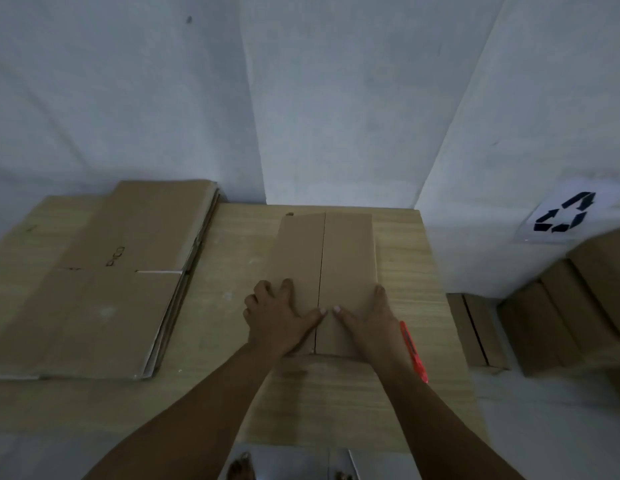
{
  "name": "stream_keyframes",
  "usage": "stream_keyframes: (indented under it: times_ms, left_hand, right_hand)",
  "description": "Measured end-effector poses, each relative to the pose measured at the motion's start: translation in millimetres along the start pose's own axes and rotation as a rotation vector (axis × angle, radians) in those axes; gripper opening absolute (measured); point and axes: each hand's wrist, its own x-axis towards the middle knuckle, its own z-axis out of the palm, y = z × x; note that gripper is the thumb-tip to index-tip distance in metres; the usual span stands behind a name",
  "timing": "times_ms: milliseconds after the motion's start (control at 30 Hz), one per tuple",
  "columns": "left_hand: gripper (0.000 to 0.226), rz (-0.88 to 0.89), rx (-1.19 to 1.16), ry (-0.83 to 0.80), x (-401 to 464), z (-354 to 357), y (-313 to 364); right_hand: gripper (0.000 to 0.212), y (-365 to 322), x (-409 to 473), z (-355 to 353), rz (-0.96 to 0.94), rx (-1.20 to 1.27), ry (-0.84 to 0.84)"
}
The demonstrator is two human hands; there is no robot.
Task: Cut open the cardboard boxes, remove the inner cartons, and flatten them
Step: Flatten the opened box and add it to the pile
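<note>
A closed cardboard box (pixel 336 258) stands on the wooden table (pixel 232 271), its two top flaps meeting at a centre seam. My left hand (pixel 279 318) lies on the left flap near its front edge, with the fingers curled over the box's left edge and the thumb by the seam. My right hand (pixel 367 322) rests on the right flap, thumb by the seam, fingers along the right edge. An orange box cutter (pixel 414 351) lies on the table just right of my right wrist. No hand holds it.
A stack of flattened cardboard (pixel 111 289) covers the table's left part. Several more boxes (pixel 561 306) sit on the floor at the right, below a recycling sign (pixel 564 213) on the wall. White walls close the back.
</note>
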Motion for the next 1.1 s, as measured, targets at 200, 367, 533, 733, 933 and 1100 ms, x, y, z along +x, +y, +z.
stream_keyframes:
  times_ms: [200,367,533,733,933,1100]
  left_hand:
    - [0.092,0.128,-0.295,-0.201,47.7,-20.0,-8.8]
    - [0.068,0.108,-0.577,-0.286,70.0,-33.9,-18.0]
    - [0.05,-0.067,-0.866,-0.391,90.8,-44.3,-52.4]
    - [0.029,-0.087,-0.965,-0.269,91.8,-65.2,-78.9]
    - [0.036,-0.166,-0.962,-0.219,94.7,-85.9,-100.5]
    - [0.048,0.025,-0.847,0.151,79.0,-121.7,-80.3]
  right_hand:
    - [0.08,-51.1,12.8,-6.5,-0.016,-0.201,0.174]
    - [0.032,-98.5,2.5,-1.4,-0.059,-0.198,0.261]
    - [0.04,-121.8,2.5,23.9,-0.236,-0.119,0.277]
    - [0.09,-138.3,12.6,53.5,-0.027,0.156,0.139]
    - [0.097,-150.0,22.2,70.8,-0.038,0.226,0.085]
    - [0.066,-140.1,18.2,73.4,-0.019,0.514,0.061]
